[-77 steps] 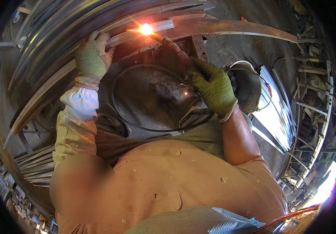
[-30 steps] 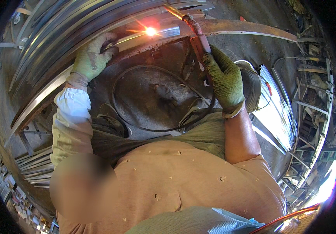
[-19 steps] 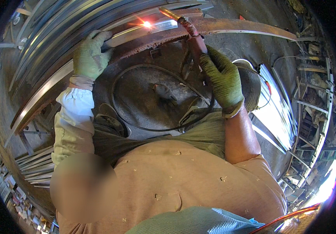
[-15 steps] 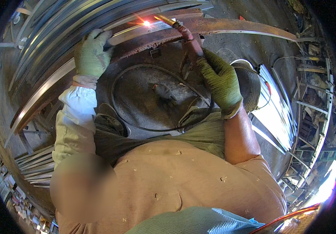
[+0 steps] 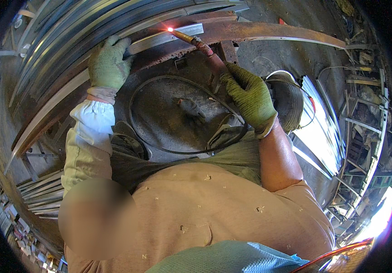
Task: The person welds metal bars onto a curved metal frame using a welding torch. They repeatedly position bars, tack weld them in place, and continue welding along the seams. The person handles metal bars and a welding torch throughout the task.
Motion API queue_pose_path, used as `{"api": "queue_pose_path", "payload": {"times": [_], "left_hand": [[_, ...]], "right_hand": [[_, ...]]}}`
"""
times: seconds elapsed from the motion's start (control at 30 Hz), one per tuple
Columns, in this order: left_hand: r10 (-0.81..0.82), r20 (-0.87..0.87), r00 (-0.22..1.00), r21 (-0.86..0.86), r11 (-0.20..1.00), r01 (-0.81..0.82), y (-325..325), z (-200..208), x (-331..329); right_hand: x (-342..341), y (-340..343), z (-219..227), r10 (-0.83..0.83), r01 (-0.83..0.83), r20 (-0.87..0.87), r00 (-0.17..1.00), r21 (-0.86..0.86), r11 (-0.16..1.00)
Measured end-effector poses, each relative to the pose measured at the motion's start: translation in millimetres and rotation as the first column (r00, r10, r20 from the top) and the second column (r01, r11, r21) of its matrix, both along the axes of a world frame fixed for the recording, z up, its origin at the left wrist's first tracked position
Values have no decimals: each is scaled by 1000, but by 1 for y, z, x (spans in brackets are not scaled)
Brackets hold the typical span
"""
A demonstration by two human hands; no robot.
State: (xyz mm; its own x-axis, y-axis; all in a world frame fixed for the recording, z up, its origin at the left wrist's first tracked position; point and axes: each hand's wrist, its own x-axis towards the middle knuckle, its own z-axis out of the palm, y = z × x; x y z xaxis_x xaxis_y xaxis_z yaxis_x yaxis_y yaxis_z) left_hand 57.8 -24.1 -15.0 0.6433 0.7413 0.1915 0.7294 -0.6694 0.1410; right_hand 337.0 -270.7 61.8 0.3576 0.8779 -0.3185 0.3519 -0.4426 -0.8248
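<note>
My right hand (image 5: pixel 252 98), in a green work glove, is closed around the handle of a welding torch (image 5: pixel 212 59). The torch's brass-coloured nozzle points up and left, its tip at a small red-glowing spot on a shiny metal strip (image 5: pixel 150 44). That strip lies along a rusty steel beam (image 5: pixel 268 31). Also gloved, my left hand (image 5: pixel 109 63) is wrapped over the same strip to the left of the glow, fingers curled on its far side and thumb toward the torch. The part of the strip under the palm is hidden.
Long metal profiles (image 5: pixel 64 50) lie stacked beyond the beam. A dark cable loop (image 5: pixel 134 98) lies on the floor before my legs. To the right stand a dark round container (image 5: pixel 289 102) and brightly lit metal sheets (image 5: pixel 321 132). A metal rack (image 5: pixel 364 120) stands farther right.
The torch and my right hand have shifted left, and the nozzle tip has come down to the glowing spot. The glow has shrunk. My left hand stays almost in place.
</note>
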Motion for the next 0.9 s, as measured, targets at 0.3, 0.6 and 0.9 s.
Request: {"api": "queue_pose_path", "payload": {"times": [0.3,0.6,0.9], "left_hand": [[20,-35,999,0,1000,-20,-3,5,4],[-2,51,999,-29,1000,3,2,-2,0],[20,-38,999,-25,999,-21,-2,6,5]], "right_hand": [[-5,7,4,-9,9,10,1000,-17,1000],[-2,7,-8,10,-11,50,999,24,1000],[-3,4,-9,8,-9,50,999,28,1000]]}}
